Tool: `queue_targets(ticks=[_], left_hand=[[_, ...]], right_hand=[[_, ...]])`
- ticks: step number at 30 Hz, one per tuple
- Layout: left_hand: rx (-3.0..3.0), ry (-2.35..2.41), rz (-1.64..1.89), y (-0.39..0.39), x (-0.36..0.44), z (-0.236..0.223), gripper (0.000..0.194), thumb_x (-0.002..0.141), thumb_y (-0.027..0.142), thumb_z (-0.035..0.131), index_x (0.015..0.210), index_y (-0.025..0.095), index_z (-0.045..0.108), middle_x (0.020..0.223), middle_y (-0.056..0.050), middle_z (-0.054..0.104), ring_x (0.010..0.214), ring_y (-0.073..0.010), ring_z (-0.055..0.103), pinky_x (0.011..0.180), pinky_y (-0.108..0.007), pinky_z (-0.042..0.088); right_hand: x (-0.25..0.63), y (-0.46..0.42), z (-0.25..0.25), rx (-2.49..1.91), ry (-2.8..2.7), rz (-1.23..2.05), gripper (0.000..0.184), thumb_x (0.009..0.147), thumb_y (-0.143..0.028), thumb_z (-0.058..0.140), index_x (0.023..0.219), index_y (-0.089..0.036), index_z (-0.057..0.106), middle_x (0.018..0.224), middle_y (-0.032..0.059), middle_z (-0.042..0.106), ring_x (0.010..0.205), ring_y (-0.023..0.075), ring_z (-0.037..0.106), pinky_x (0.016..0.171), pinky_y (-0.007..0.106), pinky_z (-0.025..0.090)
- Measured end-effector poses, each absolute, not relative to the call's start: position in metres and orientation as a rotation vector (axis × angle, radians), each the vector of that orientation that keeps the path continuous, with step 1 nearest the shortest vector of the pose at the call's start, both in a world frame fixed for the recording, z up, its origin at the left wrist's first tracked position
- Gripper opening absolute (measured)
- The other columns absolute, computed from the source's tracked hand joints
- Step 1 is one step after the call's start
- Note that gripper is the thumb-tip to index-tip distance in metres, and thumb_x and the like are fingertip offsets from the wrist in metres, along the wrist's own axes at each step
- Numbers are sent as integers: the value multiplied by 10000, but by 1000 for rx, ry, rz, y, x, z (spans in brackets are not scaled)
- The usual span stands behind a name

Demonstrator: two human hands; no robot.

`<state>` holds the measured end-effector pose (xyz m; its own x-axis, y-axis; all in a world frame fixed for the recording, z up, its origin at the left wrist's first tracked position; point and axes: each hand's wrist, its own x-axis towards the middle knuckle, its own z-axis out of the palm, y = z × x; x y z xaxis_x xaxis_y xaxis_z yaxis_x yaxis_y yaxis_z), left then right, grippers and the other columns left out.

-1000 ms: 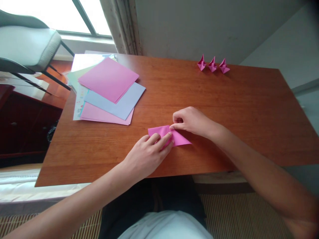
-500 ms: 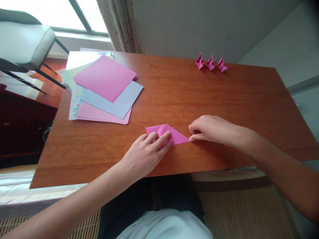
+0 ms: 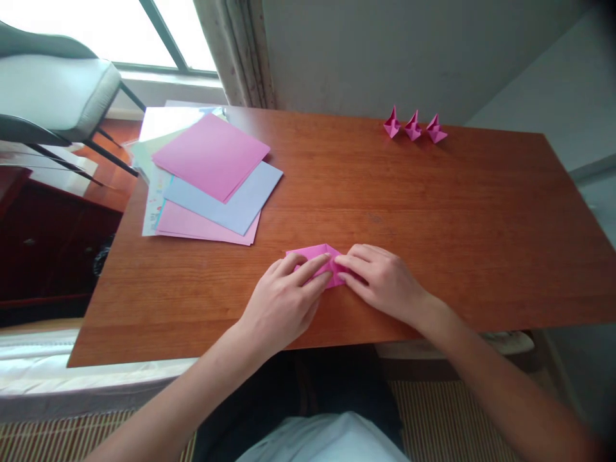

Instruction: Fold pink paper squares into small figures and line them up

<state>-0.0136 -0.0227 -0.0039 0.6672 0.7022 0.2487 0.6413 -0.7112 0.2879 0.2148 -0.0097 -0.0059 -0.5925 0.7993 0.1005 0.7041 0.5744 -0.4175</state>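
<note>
A sheet of pink origami paper, folded to a small flat shape, lies near the table's front edge. My left hand presses down on its left and middle part, fingers reaching across it and covering much of it. From the right, my right hand has its fingers and thumb together on the paper's right end, where the corner is folded in. The fingertips of both hands almost meet. Exact creases under the fingers are hidden.
Three small folded pink paper figures stand in a row at the table's back edge. Pink sheets, a light blue sheet and other papers lie stacked at the left. A chair stands beyond the left edge of the wooden table.
My right hand has moved left, bringing the paper's pointed right corner inward over the middle. My left hand stays on the paper. The whole view has shifted slightly.
</note>
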Motion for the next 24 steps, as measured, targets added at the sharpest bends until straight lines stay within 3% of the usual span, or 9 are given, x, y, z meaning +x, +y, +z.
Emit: queue_targets(ticks=[8,13,17,22,24], left_hand=[[2483,1513,651,-21,-21,-4,320,944,196,570,1254,193,647,1354,-105,649,1177,-300,572,1013,-502,487],[2573,1440,643,-37,-7,-7,267,940,174,571,1185,192,675,1233,-99,703,1090,-284,603,906,-441,508],[2498,1433,579,-45,0,-10,254,941,156,559,1159,196,682,1224,-99,694,1055,-268,600,900,-430,517],[2331,1430,713,-47,-2,-8,239,943,149,540,1137,196,670,1163,-99,703,996,-243,619,873,-414,529],[2244,1416,804,-48,-1,-4,211,950,175,552,1131,189,659,1106,-94,717,973,-234,633,868,-400,526]], right_hand=[[205,-33,-11,-1467,-2385,367,260,977,-269,589,1218,-193,651,979,74,674,905,232,618,820,369,506],[194,-47,-10,-1763,-2233,165,411,911,-349,676,1269,-166,592,1044,128,660,946,296,592,798,420,501],[183,-52,-11,-1827,-2161,239,319,900,-353,690,1154,-184,597,947,107,670,888,292,590,782,419,487],[171,-57,-8,-1689,-1922,401,28,944,-212,599,963,-232,594,848,45,651,798,226,590,725,360,477],[166,-62,-5,-1591,-1814,409,62,960,-181,570,959,-239,592,848,41,644,801,213,596,737,352,494]])
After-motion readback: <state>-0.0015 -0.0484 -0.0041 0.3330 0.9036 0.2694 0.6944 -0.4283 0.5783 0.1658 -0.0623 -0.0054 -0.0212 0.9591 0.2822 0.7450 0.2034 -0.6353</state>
